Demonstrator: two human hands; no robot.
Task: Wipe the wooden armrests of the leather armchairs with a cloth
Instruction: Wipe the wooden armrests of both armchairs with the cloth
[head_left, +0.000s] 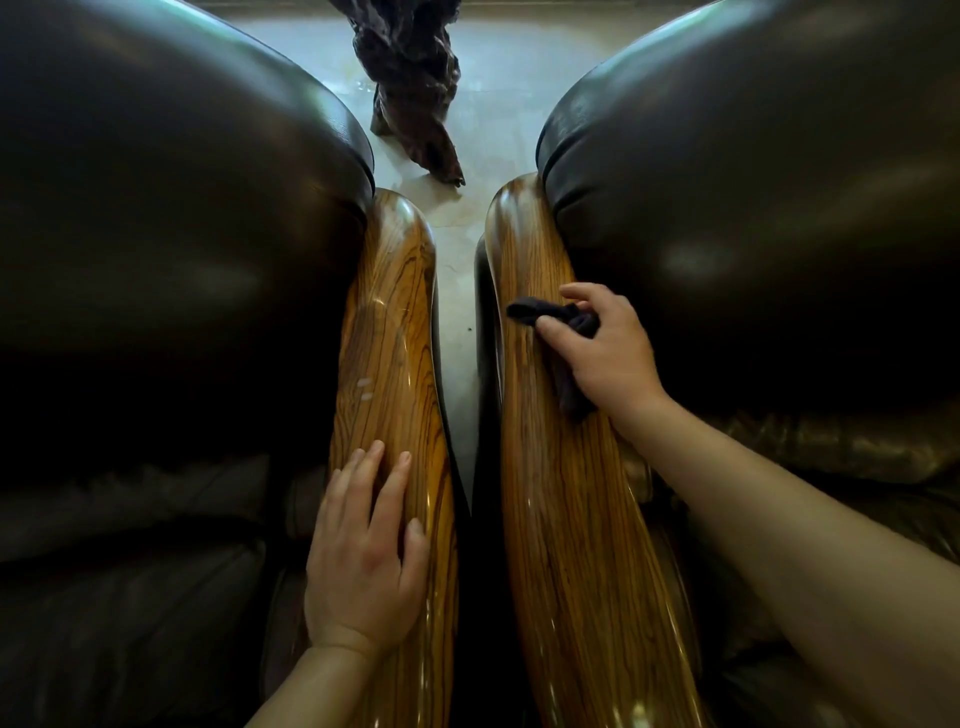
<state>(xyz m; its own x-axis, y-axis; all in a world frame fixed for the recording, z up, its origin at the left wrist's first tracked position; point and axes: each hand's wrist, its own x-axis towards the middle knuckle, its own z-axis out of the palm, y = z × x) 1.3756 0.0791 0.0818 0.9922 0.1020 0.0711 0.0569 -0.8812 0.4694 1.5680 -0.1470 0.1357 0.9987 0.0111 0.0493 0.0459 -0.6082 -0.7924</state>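
Two glossy striped wooden armrests run side by side away from me. The left armrest (387, 332) belongs to the dark leather armchair on the left (171, 249). The right armrest (540, 452) belongs to the armchair on the right (769, 208). My right hand (608, 353) grips a small dark cloth (550, 312) and presses it on the right armrest about halfway along. My left hand (363, 551) lies flat on the near part of the left armrest, fingers spread, holding nothing.
A narrow strip of pale tiled floor (457, 332) shows between the two armrests. A gnarled dark wooden piece (415, 88) stands on the floor beyond the chairs. Leather cushions bulge close on both sides.
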